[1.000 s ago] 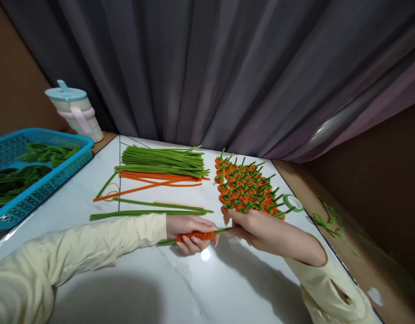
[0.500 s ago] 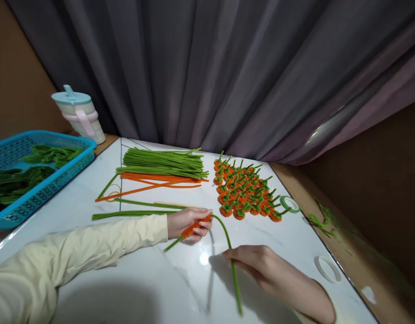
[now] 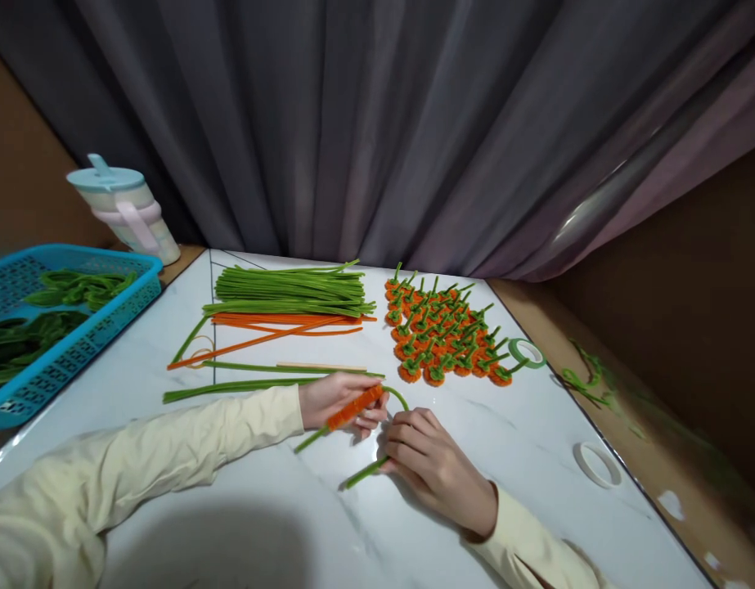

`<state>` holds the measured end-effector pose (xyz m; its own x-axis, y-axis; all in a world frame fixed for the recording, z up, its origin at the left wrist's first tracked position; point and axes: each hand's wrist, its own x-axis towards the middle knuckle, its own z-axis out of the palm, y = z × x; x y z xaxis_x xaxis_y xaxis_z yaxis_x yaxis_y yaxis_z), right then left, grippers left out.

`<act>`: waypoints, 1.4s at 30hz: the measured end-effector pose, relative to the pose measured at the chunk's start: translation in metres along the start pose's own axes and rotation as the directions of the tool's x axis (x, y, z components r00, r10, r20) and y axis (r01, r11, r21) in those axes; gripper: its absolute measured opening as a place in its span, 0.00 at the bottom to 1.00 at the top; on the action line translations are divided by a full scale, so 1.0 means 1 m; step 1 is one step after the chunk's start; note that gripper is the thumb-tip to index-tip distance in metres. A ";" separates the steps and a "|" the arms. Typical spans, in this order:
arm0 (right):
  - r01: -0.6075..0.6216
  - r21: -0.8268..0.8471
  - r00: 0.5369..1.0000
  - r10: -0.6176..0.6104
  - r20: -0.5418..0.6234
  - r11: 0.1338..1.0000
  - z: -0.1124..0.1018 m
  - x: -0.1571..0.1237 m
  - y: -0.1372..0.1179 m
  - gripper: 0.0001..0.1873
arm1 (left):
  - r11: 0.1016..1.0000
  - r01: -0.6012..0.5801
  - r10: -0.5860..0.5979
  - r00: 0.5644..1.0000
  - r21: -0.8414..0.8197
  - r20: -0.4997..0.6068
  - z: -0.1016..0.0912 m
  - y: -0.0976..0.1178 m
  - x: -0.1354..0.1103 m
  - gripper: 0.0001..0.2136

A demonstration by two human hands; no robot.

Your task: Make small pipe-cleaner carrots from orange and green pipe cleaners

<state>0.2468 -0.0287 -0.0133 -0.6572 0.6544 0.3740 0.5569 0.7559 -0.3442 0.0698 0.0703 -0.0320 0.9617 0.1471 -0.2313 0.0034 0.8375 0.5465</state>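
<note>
My left hand (image 3: pixel 328 398) is closed around a tight orange pipe cleaner coil (image 3: pixel 354 408). A green pipe cleaner (image 3: pixel 366 473) runs through the coil; a short tail sticks out at its lower left. From the coil's upper right end the green length bends over into my right hand (image 3: pixel 437 468), whose fingers are closed on it. Its free tip shows below those fingers, pointing left. Behind my hands lie a pile of green pipe cleaners (image 3: pixel 288 290) and several orange pipe cleaners (image 3: pixel 272 320). Longer green stems (image 3: pixel 230 389) lie beside my left sleeve.
Rows of small orange pieces with green stems (image 3: pixel 442 335) stand at the back right. Near them are green tape (image 3: pixel 527 352) and a white tape roll (image 3: pixel 597 465). At left are a blue basket (image 3: pixel 116 304) with green leaf shapes and a lidded cup (image 3: pixel 128 209).
My right hand has moved up and left, closer to my left hand. The green pipe cleaner, hanging down in an arc before, is now bent back with its tip to the left.
</note>
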 end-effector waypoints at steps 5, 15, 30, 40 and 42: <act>0.072 0.006 0.997 -0.072 -0.004 0.997 -0.004 0.001 0.002 0.07 | 0.997 -0.005 -0.002 0.997 0.082 0.082 0.000 0.006 -0.007 0.10; -0.239 -0.244 0.920 0.139 -0.366 0.940 -0.004 -0.004 0.007 0.14 | 0.973 0.216 -0.203 0.969 -0.085 0.141 0.000 0.007 -0.008 0.16; -0.344 0.067 0.810 0.332 -0.484 0.937 0.002 -0.010 -0.002 0.05 | 0.940 0.273 -0.324 0.903 0.203 0.283 0.013 0.001 -0.014 0.09; -0.290 -0.054 0.868 0.239 -0.434 0.955 0.003 -0.010 0.001 0.08 | 0.890 0.287 -0.365 0.914 0.353 0.176 0.025 0.015 -0.023 0.14; -0.287 -0.067 0.856 0.225 -0.465 0.956 0.003 -0.010 0.001 0.09 | 0.871 0.304 -0.380 0.915 0.386 0.137 0.026 0.021 -0.023 0.19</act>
<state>0.2525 -0.0341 -0.0201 -0.2013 0.7385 0.6435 0.7546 0.5358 -0.3788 0.0546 0.0710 0.0055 0.9159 -0.2565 -0.3088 0.4014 0.5711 0.7161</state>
